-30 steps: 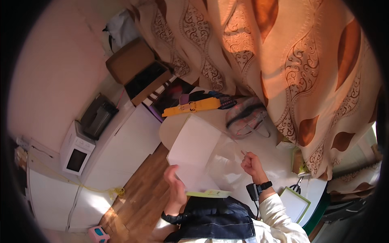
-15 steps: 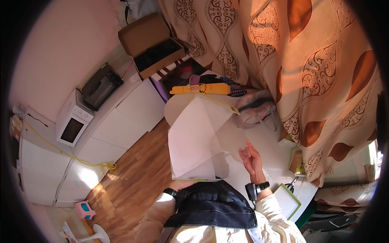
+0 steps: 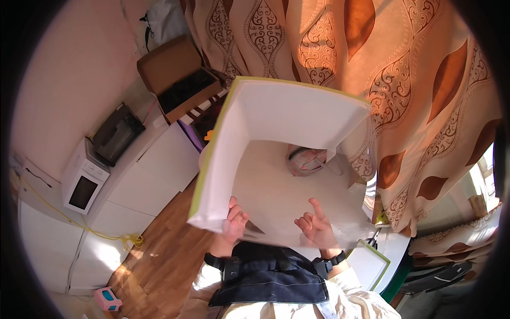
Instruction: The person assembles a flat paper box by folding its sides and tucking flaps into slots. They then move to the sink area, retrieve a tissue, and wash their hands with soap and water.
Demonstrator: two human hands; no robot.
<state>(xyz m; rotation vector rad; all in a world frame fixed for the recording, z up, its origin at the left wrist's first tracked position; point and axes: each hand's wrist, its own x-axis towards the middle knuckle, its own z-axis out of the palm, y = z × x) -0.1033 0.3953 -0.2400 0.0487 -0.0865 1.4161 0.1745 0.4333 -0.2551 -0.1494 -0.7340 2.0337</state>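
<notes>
A large open box sleeve (image 3: pixel 303 106) with white inner walls and yellow-green edges stands tilted before me, and a clear plastic sheet (image 3: pixel 287 239) spans its near side. My left hand (image 3: pixel 234 222) has its fingers curled round the sleeve's near left corner, partly behind the clear plastic. To the right, my right hand (image 3: pixel 316 227) has its index finger stretched out and the others bent, with nothing visible in it. The plastic blurs the lower part of that hand, and whether it touches the sheet I cannot tell.
Beneath the sleeve is a pale table (image 3: pixel 276 181) with a clear plastic bag (image 3: pixel 307 160) on it. A green-edged white lid or tray (image 3: pixel 366 266) lies at the right near scissors (image 3: pixel 374 238). An open cardboard box (image 3: pixel 183 80) and a microwave (image 3: pixel 85 178) stand left; curtains hang behind.
The sleeve has been raised and opened out from a flatter, folded shape, and now hides the yellow item behind it. My left hand has come up into view at its corner; my right has shifted left.
</notes>
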